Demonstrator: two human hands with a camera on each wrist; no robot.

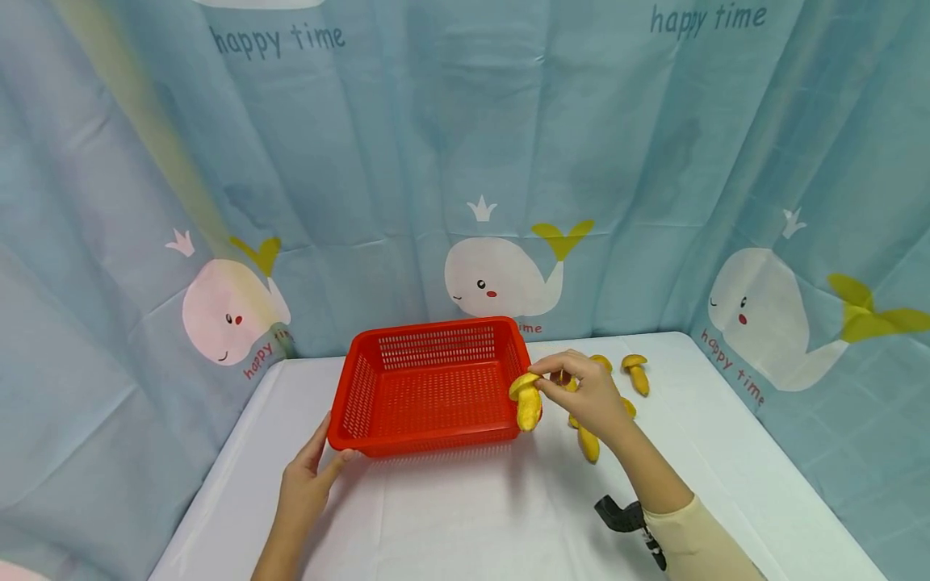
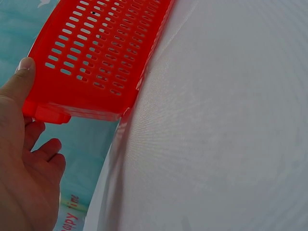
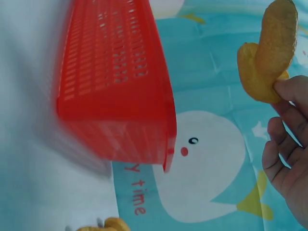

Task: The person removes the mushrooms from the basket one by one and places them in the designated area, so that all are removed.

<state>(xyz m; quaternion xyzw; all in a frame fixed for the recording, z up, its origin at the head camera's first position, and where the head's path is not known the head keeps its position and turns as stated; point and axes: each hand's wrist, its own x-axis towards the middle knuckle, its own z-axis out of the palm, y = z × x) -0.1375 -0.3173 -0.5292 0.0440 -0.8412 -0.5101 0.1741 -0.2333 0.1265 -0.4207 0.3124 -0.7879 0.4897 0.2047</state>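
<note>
A red plastic basket (image 1: 436, 442) with slotted walls stands on the white table, nothing inside it. At its near left corner my left hand (image 1: 305, 480) grips the rim, the thumb on the near side, as the left wrist view also shows on the basket (image 2: 86, 91). My right hand (image 1: 584, 395) pinches a yellow toy mushroom (image 1: 529, 410) by the edge of its cap, stem hanging down, at the basket's right edge. In the right wrist view the mushroom (image 3: 276, 41) is held between thumb and fingers, apart from the basket wall.
Several more yellow mushrooms lie right of the basket, partly hidden by my right hand; one mushroom (image 1: 636, 375) lies farthest right. A black strap-like item (image 1: 617, 514) shows by the right sleeve. A blue whale-print curtain (image 1: 407, 161) hangs behind and along both sides of the table.
</note>
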